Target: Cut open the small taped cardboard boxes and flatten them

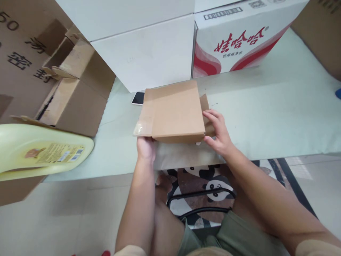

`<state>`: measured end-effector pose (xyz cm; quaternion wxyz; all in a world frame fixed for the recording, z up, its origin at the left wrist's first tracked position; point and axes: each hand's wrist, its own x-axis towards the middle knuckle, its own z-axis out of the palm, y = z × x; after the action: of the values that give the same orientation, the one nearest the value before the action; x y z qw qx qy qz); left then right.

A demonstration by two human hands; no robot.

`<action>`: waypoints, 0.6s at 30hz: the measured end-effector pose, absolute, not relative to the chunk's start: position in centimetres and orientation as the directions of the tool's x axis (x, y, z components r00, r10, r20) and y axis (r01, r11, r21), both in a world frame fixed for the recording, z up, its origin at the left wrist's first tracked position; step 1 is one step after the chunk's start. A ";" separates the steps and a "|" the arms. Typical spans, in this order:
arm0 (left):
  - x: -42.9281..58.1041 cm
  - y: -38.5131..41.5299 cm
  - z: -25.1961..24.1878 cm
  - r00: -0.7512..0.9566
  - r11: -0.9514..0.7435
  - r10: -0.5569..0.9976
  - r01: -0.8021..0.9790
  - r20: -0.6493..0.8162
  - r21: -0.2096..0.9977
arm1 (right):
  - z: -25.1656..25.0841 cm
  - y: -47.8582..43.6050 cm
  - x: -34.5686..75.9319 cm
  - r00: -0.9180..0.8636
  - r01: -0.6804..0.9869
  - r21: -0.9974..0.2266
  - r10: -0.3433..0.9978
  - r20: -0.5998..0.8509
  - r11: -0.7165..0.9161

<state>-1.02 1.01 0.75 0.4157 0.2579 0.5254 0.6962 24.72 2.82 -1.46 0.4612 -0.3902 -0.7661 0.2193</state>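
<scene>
A small brown cardboard box (174, 110) is held tilted above the table's front part, with clear tape on its left end and a flap (204, 103) standing out at its right end. Under its left end is my left hand (145, 147), closed on the box, its fingers hidden beneath the cardboard. My right hand (218, 132) grips the right end, thumb by the lower corner and fingers against the flap. The inside of the box cannot be seen. A phone (138, 98) with a dark screen lies behind it, partly covered.
White cartons (149, 57) and a white-and-red carton (239, 46) stand along the back. To the left are an opened brown carton (82, 92) and a yellow bottle (45, 151). A black metal frame (199, 193) and a panda-print mat (217, 188) show below the pale green tabletop (277, 117).
</scene>
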 end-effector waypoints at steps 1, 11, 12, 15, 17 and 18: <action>-1.1 1.0 1.0 -0.509 -0.106 0.857 -0.323 -0.078 0.941 | -1.3 2.8 24.7 -0.248 0.380 -0.721 0.815 0.524 0.579; -1.1 0.3 1.6 -0.423 -0.177 0.900 -0.134 0.105 0.975 | -0.9 3.3 23.9 -0.296 0.101 -0.983 0.948 0.115 0.151; -1.0 0.3 1.6 -0.425 -0.191 0.897 -0.129 0.120 0.973 | -1.0 3.3 23.8 -0.278 0.070 -0.992 0.957 0.086 0.109; -1.0 0.1 1.8 -0.404 -0.220 0.903 -0.141 0.147 0.965 | -1.3 3.4 23.6 -0.138 0.047 -0.999 0.990 -0.003 0.003; -1.0 -0.1 2.0 -0.368 -0.223 0.915 -0.117 0.166 0.968 | -1.4 3.3 23.4 0.012 0.116 -0.993 1.000 -0.008 -0.009; -1.0 -0.2 2.2 -0.343 -0.217 0.923 -0.099 0.171 0.971 | -1.4 3.3 23.4 0.077 0.159 -0.987 0.997 0.015 0.003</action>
<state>-1.01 -0.15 2.17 0.3892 0.4205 0.4901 0.6569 23.40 3.26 -1.37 0.4799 -0.5550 -0.5208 0.4365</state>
